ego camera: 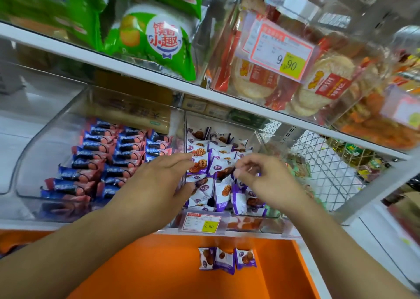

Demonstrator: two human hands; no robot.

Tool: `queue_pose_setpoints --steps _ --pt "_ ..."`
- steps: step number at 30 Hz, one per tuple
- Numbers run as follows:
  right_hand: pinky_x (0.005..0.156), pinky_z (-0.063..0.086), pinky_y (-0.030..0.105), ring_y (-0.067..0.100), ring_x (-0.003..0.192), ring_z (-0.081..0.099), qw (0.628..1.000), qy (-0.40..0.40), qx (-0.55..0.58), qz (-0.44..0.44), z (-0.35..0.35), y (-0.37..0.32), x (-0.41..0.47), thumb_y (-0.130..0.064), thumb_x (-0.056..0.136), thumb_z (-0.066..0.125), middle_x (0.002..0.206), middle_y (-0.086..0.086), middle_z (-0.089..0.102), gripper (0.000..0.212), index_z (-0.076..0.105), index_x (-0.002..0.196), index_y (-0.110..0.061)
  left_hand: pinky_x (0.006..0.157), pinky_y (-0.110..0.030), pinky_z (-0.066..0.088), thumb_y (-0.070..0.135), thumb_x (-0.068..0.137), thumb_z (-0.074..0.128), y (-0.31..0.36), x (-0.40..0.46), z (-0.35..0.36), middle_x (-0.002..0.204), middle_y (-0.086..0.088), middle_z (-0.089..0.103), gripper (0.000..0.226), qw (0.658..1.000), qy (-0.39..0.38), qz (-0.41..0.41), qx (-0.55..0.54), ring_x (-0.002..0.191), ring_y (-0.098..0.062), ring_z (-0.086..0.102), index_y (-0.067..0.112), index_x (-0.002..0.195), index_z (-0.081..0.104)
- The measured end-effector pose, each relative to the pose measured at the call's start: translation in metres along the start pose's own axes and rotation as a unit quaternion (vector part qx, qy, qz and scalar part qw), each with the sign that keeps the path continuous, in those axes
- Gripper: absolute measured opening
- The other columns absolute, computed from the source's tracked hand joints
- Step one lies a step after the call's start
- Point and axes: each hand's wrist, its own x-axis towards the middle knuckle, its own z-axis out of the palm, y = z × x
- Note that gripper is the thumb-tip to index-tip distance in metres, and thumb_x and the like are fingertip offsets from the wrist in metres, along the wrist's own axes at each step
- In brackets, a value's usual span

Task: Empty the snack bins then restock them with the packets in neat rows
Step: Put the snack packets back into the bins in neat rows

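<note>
Both hands reach into the clear middle bin [256,137] on the lower shelf. Left hand [159,183] lies over the near left side of the purple-and-white packets [221,192], fingers extended, thumb against a packet. Right hand [263,178] hovers over the right side, fingertips curled together; whether it pinches a packet cannot be told. Packets here are jumbled, some upright. Adjacent left bin [52,126] holds blue packets [106,162] in overlapping rows. Three purple packets [227,259] lie on the orange surface [159,271] below. Yellow price tag [209,226] on the bin front reads 9.90.
</note>
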Motion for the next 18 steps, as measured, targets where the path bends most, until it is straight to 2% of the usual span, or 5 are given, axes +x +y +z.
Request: queue_pose_setpoints --steps 4,8,12,15,18 --pt "0.076 0.048 0.027 0.006 0.091 0.058 0.987 -0.031 -0.156 -0.003 0.014 -0.003 -0.038 -0.058 0.080 0.083 0.100 -0.016 0.059 0.040 0.067 0.112 -0.042 0.129 -0.035 0.015 0.053 0.105 0.044 0.005 -0.002 -0.002 0.170 0.020 0.017 0.064 1.000 -0.019 -0.009 0.006 0.156 -0.006 0.015 0.033 0.163 0.025" --pt "0.052 0.038 0.014 -0.001 0.065 0.051 0.994 0.017 -0.107 0.018 0.023 -0.001 -0.046 -0.023 0.083 0.086 0.084 -0.015 0.058 0.034 0.059 0.100 -0.035 0.130 -0.043 0.017 0.053 0.105 0.045 0.008 -0.005 -0.005 0.171 0.018 0.012 0.066 0.999 -0.040 -0.015 0.021 0.158 -0.010 0.012 0.032 0.164 0.022" --pt "0.050 0.052 0.027 0.009 0.064 0.065 0.995 0.064 -0.020 0.074 0.011 0.013 -0.051 -0.002 0.080 0.078 0.083 -0.011 0.066 0.039 0.058 0.093 -0.033 0.130 -0.044 0.016 0.045 0.105 0.051 0.012 -0.006 -0.009 0.171 0.018 0.011 0.065 0.999 -0.044 -0.014 0.017 0.158 -0.011 0.012 0.032 0.163 0.025" --pt "0.062 0.060 0.039 0.021 0.081 0.074 0.985 0.094 0.103 0.100 -0.012 0.018 -0.058 0.006 0.080 0.079 0.096 -0.002 0.072 0.043 0.065 0.091 -0.034 0.126 -0.030 0.024 0.034 0.104 0.057 0.017 -0.007 -0.012 0.164 0.018 0.030 0.055 1.000 -0.004 0.004 -0.014 0.152 -0.008 0.027 0.031 0.156 0.041" --pt "0.075 0.057 0.040 0.027 0.099 0.073 0.965 0.092 0.232 0.079 -0.028 0.018 -0.065 0.003 0.082 0.083 0.110 0.003 0.072 0.041 0.072 0.096 -0.033 0.100 -0.006 0.038 0.031 0.102 0.062 0.028 -0.005 -0.017 0.133 0.023 0.053 0.038 0.997 0.028 0.018 -0.065 0.119 0.013 0.049 0.033 0.139 0.057"
